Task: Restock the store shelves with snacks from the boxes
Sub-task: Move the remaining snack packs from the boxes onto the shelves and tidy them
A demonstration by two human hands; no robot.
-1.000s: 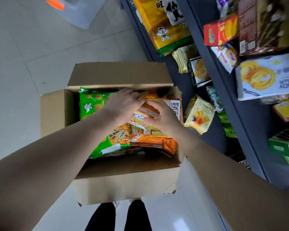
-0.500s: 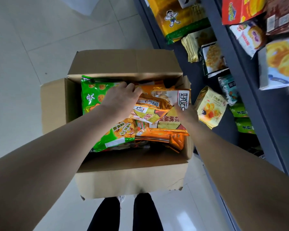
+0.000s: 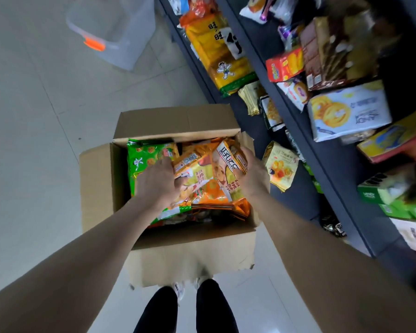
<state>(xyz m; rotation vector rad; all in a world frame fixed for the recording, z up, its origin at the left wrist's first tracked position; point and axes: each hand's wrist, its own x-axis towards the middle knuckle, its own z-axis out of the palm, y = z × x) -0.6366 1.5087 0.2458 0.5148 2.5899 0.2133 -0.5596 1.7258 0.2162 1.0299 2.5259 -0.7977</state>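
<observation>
An open cardboard box (image 3: 99,188) stands on the floor in front of my feet, full of snack packets. A green cracker bag (image 3: 145,156) lies at its left side. My left hand (image 3: 160,181) reaches into the box and grips orange and yellow packets (image 3: 195,175) near the middle. My right hand (image 3: 251,174) holds the right edge of a white and yellow snack packet (image 3: 222,169), which is tilted up at the box's right side. Dark store shelves (image 3: 298,131) with snacks run along the right.
A clear plastic bin (image 3: 113,27) with an orange latch sits on the tiled floor at the back left. A yellow croissant bag (image 3: 280,165) leans on the lowest shelf beside the box. A butter cookie box (image 3: 348,111) and several other boxes fill the upper shelves.
My right hand has taken hold of the white and yellow packet and tilted it up. My left hand shifted right onto the orange packets. The view has pulled back and tilted up.
</observation>
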